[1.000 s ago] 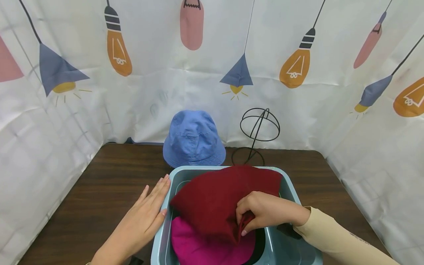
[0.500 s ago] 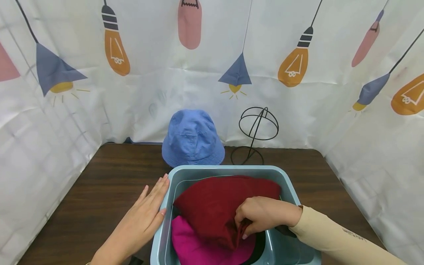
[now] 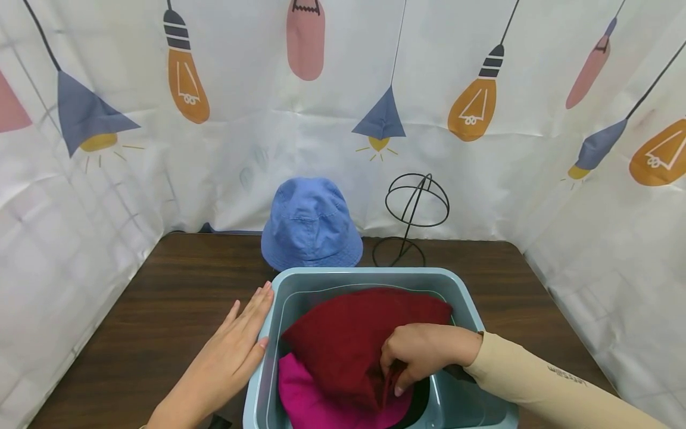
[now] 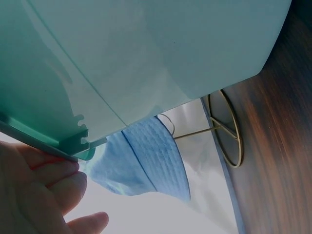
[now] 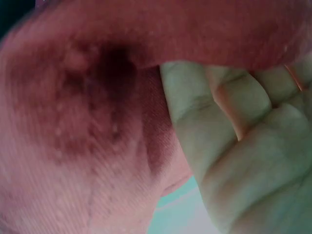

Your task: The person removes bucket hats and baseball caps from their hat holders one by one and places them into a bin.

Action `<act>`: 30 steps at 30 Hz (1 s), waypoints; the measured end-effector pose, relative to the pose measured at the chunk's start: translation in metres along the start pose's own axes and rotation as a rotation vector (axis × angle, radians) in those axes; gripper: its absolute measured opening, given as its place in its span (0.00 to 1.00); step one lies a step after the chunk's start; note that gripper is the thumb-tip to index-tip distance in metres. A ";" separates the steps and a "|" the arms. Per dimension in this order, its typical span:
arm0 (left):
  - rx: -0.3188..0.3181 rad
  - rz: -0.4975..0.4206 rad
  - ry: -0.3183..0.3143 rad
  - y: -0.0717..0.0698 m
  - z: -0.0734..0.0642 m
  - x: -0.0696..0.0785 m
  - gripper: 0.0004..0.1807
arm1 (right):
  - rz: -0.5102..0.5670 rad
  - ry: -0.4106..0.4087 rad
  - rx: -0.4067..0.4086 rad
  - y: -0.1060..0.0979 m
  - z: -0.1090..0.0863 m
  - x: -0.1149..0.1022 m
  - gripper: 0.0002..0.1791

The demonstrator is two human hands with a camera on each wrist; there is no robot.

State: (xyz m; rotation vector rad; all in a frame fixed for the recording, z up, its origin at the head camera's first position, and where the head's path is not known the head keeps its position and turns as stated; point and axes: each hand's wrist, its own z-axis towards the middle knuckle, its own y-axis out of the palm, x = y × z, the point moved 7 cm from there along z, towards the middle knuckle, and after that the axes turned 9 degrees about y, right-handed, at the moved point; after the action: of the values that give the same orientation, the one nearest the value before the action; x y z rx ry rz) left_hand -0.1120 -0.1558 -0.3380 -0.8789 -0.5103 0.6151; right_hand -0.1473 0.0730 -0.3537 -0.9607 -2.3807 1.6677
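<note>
In the head view, my right hand (image 3: 426,351) pinches the near edge of a dark red cloth hat (image 3: 348,339) inside a light blue plastic bin (image 3: 370,273). Up close in the right wrist view, the red fabric (image 5: 73,161) folds over the fingers. A magenta hat (image 3: 316,399) lies partly under the red one, with something black beside it, mostly covered. My left hand (image 3: 227,351) rests its straight fingers along the bin's left rim. Below that rim, the left wrist view shows the bin's outer wall (image 4: 146,53).
Behind the bin, a blue bucket hat (image 3: 313,223) sits on the dark wooden table (image 3: 161,333). To its right stands a black wire hat stand (image 3: 409,220). A white curtain (image 3: 241,149) printed with lamps surrounds the table's back and sides.
My right hand has lowered the red hat, whose far edge has dropped from the bin's back rim to inside the bin. My left hand has stayed on the rim.
</note>
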 end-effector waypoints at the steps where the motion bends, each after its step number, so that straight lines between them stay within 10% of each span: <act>1: 0.002 -0.002 -0.001 0.000 0.000 0.000 0.32 | 0.009 0.001 -0.008 0.001 0.000 0.000 0.08; 11: 0.016 0.001 0.005 -0.001 0.000 0.001 0.31 | 0.164 -0.027 -0.030 -0.004 -0.005 -0.001 0.12; 20: 0.005 -0.014 -0.010 0.000 0.000 -0.001 0.32 | 0.238 -0.084 0.159 -0.039 -0.006 -0.005 0.10; 30: 0.005 -0.002 -0.011 0.001 -0.002 -0.001 0.33 | 0.307 -0.083 0.168 -0.043 0.036 -0.016 0.08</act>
State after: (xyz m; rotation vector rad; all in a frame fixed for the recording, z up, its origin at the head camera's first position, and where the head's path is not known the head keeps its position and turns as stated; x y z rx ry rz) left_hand -0.1117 -0.1566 -0.3400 -0.8703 -0.5191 0.6195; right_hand -0.1683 0.0255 -0.3262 -1.3028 -2.1825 2.0103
